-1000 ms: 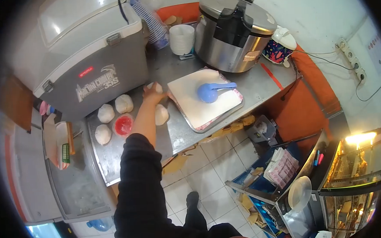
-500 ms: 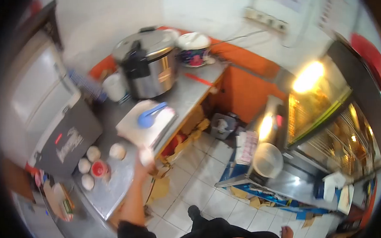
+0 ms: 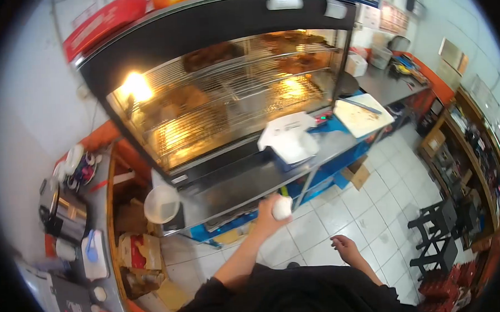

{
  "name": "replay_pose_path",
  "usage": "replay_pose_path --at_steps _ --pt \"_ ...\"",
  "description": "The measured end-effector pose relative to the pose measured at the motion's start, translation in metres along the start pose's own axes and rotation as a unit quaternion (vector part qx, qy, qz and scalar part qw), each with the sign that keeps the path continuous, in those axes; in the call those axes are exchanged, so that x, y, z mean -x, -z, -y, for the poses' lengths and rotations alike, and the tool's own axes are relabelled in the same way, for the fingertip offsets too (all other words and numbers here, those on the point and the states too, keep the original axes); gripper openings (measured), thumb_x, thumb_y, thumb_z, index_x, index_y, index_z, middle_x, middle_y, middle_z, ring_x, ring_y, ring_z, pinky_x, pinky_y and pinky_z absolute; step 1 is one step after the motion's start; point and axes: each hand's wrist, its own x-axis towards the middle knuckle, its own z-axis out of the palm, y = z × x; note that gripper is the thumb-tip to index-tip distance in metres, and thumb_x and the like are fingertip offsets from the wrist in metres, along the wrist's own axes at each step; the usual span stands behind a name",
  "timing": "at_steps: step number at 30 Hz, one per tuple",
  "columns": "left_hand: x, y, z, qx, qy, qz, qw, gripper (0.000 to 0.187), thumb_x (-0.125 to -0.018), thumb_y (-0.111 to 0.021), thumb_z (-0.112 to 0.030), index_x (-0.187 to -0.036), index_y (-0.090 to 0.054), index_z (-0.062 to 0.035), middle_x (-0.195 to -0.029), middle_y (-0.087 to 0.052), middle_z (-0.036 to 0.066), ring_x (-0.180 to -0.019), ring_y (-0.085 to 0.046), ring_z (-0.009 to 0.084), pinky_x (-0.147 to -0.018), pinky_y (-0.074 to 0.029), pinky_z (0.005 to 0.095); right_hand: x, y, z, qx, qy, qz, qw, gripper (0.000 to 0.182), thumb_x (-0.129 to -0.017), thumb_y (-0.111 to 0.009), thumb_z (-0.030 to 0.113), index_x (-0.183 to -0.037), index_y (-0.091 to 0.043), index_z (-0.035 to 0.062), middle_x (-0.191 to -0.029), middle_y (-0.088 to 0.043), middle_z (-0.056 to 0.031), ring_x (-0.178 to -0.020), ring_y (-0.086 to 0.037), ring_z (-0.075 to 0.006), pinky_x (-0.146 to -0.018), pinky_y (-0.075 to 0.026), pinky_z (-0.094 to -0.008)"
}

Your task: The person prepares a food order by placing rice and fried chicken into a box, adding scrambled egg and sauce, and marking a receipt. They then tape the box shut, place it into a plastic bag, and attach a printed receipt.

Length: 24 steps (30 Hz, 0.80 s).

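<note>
My left hand (image 3: 268, 217) is closed around a white round bundle (image 3: 282, 208), its wrapping or content too indistinct to tell. It is held in the air in front of the steel counter (image 3: 224, 193). Low at my other side hangs my right hand (image 3: 348, 247), holding nothing, with fingers loosely bent and apart. A white takeaway box (image 3: 291, 140) stands on the counter ahead, its lid raised. Farther left, similar white round bundles (image 3: 100, 294) lie on the side table, near a white board with a blue rice paddle (image 3: 91, 249).
A lit glass food warmer (image 3: 225, 96) rises behind the counter. A cutting board (image 3: 362, 117) with a knife lies to its right. A clear plastic tub (image 3: 162, 204) sits at the counter's left end. Black stools (image 3: 434, 231) and a shelf (image 3: 465, 163) are at the right.
My view has swung right from the side table to the food warmer. My left hand has carried the white round bundle away from the table. My right hand now shows more fully.
</note>
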Motion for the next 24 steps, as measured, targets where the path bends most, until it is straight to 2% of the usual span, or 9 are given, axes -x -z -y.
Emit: replay_pose_path --at_steps 3,4,5,8,10,12,14,20,24 --pt "-0.095 -0.028 -0.006 -0.082 0.032 -0.109 0.99 0.065 -0.057 -0.075 -0.019 -0.112 -0.043 -0.0063 -0.106 -0.044 0.019 -0.099 -0.042 0.0333 -0.086 -0.038 0.0395 0.006 0.06 -0.024 -0.057 -0.065 -0.1 0.991 0.022 -0.087 -0.046 0.019 -0.097 -0.057 0.0031 -0.077 -0.06 -0.0059 -0.067 -0.055 -0.012 -0.06 -0.044 -0.0244" --pt "-0.125 -0.031 -0.008 -0.139 -0.02 -0.141 0.98 0.064 -0.058 -0.074 -0.02 -0.113 -0.042 -0.0087 -0.102 -0.044 0.018 -0.096 -0.044 0.0341 -0.083 -0.04 0.0397 0.0 0.073 -0.031 -0.061 -0.066 -0.106 0.99 0.022 -0.087 -0.046 0.019 -0.097 -0.057 0.0031 -0.077 -0.06 -0.0059 -0.067 -0.055 -0.012 -0.06 -0.044 -0.0244" --pt "-0.151 -0.036 -0.008 -0.128 0.021 -0.159 0.979 0.064 -0.059 -0.073 -0.022 -0.113 -0.041 -0.0111 -0.101 -0.043 0.019 -0.095 -0.046 0.0345 -0.08 -0.041 0.0403 -0.004 0.082 -0.04 -0.089 -0.088 -0.121 0.985 0.023 -0.087 -0.046 0.021 -0.097 -0.057 0.0037 -0.076 -0.06 -0.0051 -0.066 -0.055 -0.0114 -0.058 -0.044 -0.0241" --pt "-0.21 -0.046 -0.021 -0.259 0.184 -0.058 0.946 0.064 -0.061 -0.071 -0.029 -0.115 -0.039 -0.0167 -0.101 -0.044 0.017 -0.094 -0.05 0.0346 -0.077 -0.043 0.0391 -0.032 0.104 -0.056 -0.116 -0.113 -0.138 0.977 0.023 -0.087 -0.046 0.022 -0.098 -0.057 0.0048 -0.076 -0.059 -0.0043 -0.066 -0.054 -0.011 -0.058 -0.043 -0.0239" --pt "-0.236 -0.06 -0.001 -0.351 0.202 -0.028 0.914 0.065 -0.062 -0.069 -0.034 -0.117 -0.039 -0.0192 -0.103 -0.045 0.016 -0.092 -0.052 0.0335 -0.077 -0.043 0.042 -0.063 0.117 -0.058 -0.123 -0.103 -0.132 0.978 0.023 -0.087 -0.046 0.022 -0.098 -0.057 0.0047 -0.078 -0.059 -0.0047 -0.066 -0.054 -0.0111 -0.06 -0.043 -0.0241" --pt "-0.251 -0.069 0.021 -0.425 0.224 0.065 0.875 0.071 -0.06 -0.07 -0.038 -0.121 -0.038 -0.0196 -0.115 -0.044 0.016 -0.102 -0.049 0.0328 -0.084 -0.036 0.0517 -0.096 0.135 -0.055 -0.134 -0.119 -0.133 0.975 0.023 -0.087 -0.046 0.022 -0.098 -0.057 0.0042 -0.079 -0.059 -0.0052 -0.068 -0.054 -0.0114 -0.061 -0.043 -0.0241" --pt "-0.253 -0.078 0.034 -0.489 0.254 0.168 0.817 0.077 -0.06 -0.07 -0.041 -0.126 -0.036 -0.0191 -0.123 -0.041 0.016 -0.116 -0.037 0.0324 -0.095 -0.025 0.0521 -0.129 0.148 -0.064 -0.141 -0.074 -0.122 0.98 0.023 -0.087 -0.046 0.021 -0.098 -0.057 0.0037 -0.079 -0.059 -0.0054 -0.069 -0.054 -0.0118 -0.062 -0.043 -0.0238" --pt "-0.243 -0.086 0.034 -0.481 0.252 0.135 0.829 0.084 -0.056 -0.073 -0.048 -0.125 -0.037 -0.0159 -0.121 -0.04 0.024 -0.114 -0.037 0.0359 -0.09 -0.027 0.054 -0.229 0.199 -0.064 -0.143 -0.106 -0.108 0.978 0.024 -0.087 -0.046 0.021 -0.096 -0.057 0.0011 -0.078 -0.06 -0.0069 -0.068 -0.055 -0.0137 -0.062 -0.045 -0.0254" --pt "-0.249 -0.091 0.016 -0.418 0.259 0.064 0.869 0.076 -0.062 -0.071 -0.042 -0.124 -0.037 -0.0148 -0.121 -0.037 0.025 -0.113 -0.036 0.0387 -0.089 -0.03 0.0518 -0.358 0.218 -0.056 -0.105 -0.03 -0.06 0.992 0.025 -0.087 -0.046 0.021 -0.092 -0.058 -0.0003 -0.073 -0.06 -0.008 -0.067 -0.056 -0.0136 -0.062 -0.046 -0.0256"
